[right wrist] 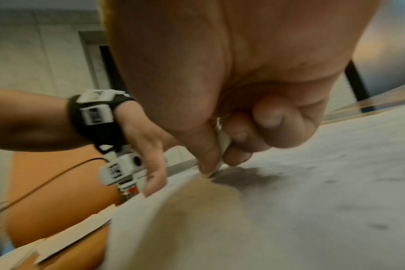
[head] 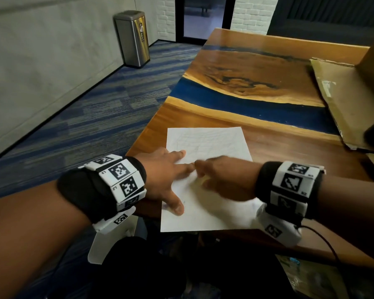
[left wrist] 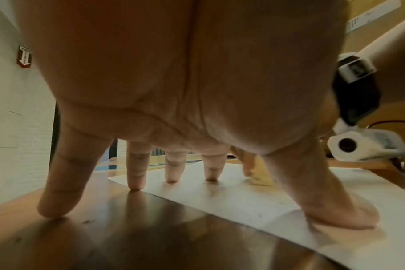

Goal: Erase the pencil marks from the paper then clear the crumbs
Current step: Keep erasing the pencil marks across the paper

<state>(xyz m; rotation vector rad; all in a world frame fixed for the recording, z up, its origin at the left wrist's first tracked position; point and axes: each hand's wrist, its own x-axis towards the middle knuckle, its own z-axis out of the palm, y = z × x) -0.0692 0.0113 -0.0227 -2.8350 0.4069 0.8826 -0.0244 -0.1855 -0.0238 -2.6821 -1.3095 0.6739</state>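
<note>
One paper [head: 212, 145]: left hand [head: 160, 178] spread flat, right hand [head: 222, 178] fingers [right wrist: 236, 138] pinching one eraser [right wrist: 223, 144]

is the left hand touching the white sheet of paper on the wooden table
Touching. In the left wrist view the left hand is spread, its thumb and two fingers pressing flat on the white sheet of paper; the other fingertips sit on the wooden table.

Head looks down; wrists close, sharing paper [head: 205, 143].
</note>
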